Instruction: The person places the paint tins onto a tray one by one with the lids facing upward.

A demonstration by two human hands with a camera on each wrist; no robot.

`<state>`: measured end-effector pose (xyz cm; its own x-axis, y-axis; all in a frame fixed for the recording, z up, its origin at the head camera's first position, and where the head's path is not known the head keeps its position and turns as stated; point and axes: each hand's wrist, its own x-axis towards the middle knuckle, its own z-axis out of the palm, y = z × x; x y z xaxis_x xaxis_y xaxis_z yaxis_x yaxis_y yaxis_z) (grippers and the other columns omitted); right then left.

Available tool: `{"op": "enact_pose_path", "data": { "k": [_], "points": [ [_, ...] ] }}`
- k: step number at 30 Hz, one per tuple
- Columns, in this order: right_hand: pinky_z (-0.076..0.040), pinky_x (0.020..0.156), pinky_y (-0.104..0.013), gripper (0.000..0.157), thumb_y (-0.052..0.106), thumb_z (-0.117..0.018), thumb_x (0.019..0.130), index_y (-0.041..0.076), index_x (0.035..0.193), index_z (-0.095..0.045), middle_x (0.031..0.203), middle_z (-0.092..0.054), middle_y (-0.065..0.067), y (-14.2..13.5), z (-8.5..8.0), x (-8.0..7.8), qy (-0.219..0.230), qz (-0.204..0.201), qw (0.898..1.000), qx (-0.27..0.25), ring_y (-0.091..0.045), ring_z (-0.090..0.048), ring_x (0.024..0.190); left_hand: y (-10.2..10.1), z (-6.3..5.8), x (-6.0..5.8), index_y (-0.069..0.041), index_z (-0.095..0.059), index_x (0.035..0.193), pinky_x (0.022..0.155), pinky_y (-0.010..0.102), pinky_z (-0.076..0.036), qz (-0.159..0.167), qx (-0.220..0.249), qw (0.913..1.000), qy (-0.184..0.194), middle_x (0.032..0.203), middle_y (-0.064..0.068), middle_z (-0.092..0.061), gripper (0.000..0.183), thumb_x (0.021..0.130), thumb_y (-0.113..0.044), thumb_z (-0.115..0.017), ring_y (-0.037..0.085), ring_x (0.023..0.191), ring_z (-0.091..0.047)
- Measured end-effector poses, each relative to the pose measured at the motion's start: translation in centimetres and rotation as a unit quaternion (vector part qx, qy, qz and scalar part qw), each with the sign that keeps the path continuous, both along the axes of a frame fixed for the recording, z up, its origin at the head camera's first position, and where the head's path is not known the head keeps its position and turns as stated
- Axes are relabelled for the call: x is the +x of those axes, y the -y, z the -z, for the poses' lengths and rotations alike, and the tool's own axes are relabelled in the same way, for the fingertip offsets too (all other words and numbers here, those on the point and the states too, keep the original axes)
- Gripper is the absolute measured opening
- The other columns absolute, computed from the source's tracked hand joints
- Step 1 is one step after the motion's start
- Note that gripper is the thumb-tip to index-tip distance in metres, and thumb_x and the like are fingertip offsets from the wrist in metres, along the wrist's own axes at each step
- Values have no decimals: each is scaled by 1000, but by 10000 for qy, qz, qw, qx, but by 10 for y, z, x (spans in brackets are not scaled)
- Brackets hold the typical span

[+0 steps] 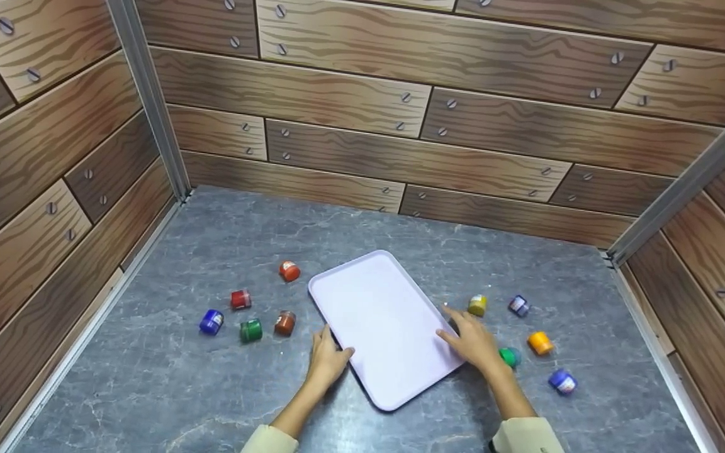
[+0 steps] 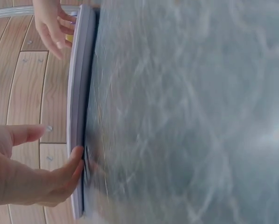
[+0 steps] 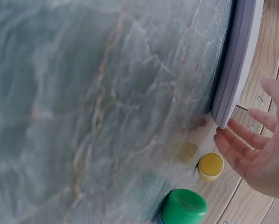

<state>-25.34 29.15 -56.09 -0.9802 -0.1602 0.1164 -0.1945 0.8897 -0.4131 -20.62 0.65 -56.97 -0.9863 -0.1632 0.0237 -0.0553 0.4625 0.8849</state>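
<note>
A pale lilac tray (image 1: 387, 327) lies flat and slanted on the grey marbled surface. My left hand (image 1: 328, 357) is at its left long edge; in the left wrist view the fingers (image 2: 67, 175) touch the tray's side while the thumb stands apart above. At the right edge is my right hand (image 1: 472, 340), fingers spread and loosely extended; the right wrist view shows fingertips (image 3: 223, 135) by the tray's rim (image 3: 237, 60). Close to this hand are a green paint jar (image 1: 510, 357) and a yellow paint jar (image 1: 477, 305).
Left of the tray lie small paint jars: orange-red (image 1: 289, 271), red (image 1: 240, 299), blue (image 1: 211, 321), green (image 1: 251, 330) and brown (image 1: 285, 323). To the right are dark blue (image 1: 518, 305), orange (image 1: 540, 343) and violet-blue (image 1: 562, 381) jars. Wood-patterned walls (image 1: 337, 135) enclose the surface.
</note>
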Motion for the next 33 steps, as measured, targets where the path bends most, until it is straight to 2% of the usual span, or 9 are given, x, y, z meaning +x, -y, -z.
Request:
{"op": "enact_pose_path", "data": {
  "k": [4, 7, 11, 13, 15, 21, 27, 31, 33],
  "points": [
    [-46, 77, -49, 32, 11, -64, 82, 0, 112, -62, 97, -61, -13, -2, 4, -3, -159, 26, 9994, -299, -31, -58, 91, -2, 1, 1, 22, -39, 122, 92, 49, -38, 42, -9, 10000, 35, 111, 35, -46, 67, 69, -3, -71, 44, 102, -47],
    [-47, 73, -47, 25, 1, -62, 80, -1, 104, -65, 91, -61, -11, -4, 6, -4, -230, 39, 9989, -397, -29, -59, 84, -3, 1, 2, 20, -44, 118, 87, 48, -42, 34, -34, 10000, 33, 102, 31, -48, 61, 66, 0, -71, 43, 96, -49],
    [-48, 74, -46, 25, -5, -59, 77, -2, 101, -65, 89, -62, -12, -5, 7, -6, -196, 41, 9987, -468, -30, -59, 84, -5, 4, 2, 13, -52, 106, 67, 37, -52, 5, -77, 10000, 13, 92, 24, -49, 47, 63, 6, -69, 39, 84, -52],
    [-48, 73, -46, 25, -7, -58, 76, -2, 100, -66, 89, -62, -13, -6, 7, -7, -173, 44, 9986, -501, -31, -59, 84, -5, 5, 2, 11, -53, 103, 55, 30, -52, 1, -20, 10000, 16, 91, 23, -48, 43, 62, 9, -67, 37, 80, -52],
    [-48, 74, -46, 26, -8, -59, 75, -1, 100, -66, 87, -63, -12, -5, 7, -7, -154, 70, 9985, -525, -30, -59, 83, -6, 6, 2, 11, -53, 104, 50, 26, -51, -16, 21, 10000, 11, 93, 24, -48, 45, 60, 11, -64, 37, 81, -51],
    [-48, 72, -45, 26, -9, -59, 74, 0, 98, -68, 82, -63, -9, -6, 5, -9, -204, 108, 9984, -520, -28, -59, 79, -7, 6, -1, 14, -49, 112, 66, 32, -51, -49, -174, 9998, 75, 98, 27, -47, 55, 59, 13, -62, 39, 94, -47],
    [-48, 68, -44, 26, -10, -58, 72, -1, 95, -68, 78, -63, -11, -7, 4, -6, -216, 2, 9978, -627, -26, -59, 74, -5, 3, -7, 14, -48, 112, 67, 34, -51, 78, -306, 9994, 109, 98, 27, -47, 53, 60, 14, -59, 40, 97, -45],
    [-48, 67, -42, 26, -10, -58, 72, -1, 95, -67, 77, -62, -10, -7, 4, -2, -73, 12, 9975, -701, -24, -58, 72, -1, 3, -10, 13, -49, 115, 74, 38, -49, 156, -418, 9989, 107, 97, 26, -48, 54, 61, 13, -58, 39, 96, -46],
    [-48, 68, -42, 28, -11, -57, 71, -1, 96, -67, 77, -62, -8, -6, 4, 0, 21, 44, 9971, -765, -24, -57, 73, 0, 3, -12, 14, -48, 117, 72, 37, -50, 179, -415, 9989, 141, 98, 27, -48, 56, 61, 14, -57, 40, 96, -47]
  ]
}}
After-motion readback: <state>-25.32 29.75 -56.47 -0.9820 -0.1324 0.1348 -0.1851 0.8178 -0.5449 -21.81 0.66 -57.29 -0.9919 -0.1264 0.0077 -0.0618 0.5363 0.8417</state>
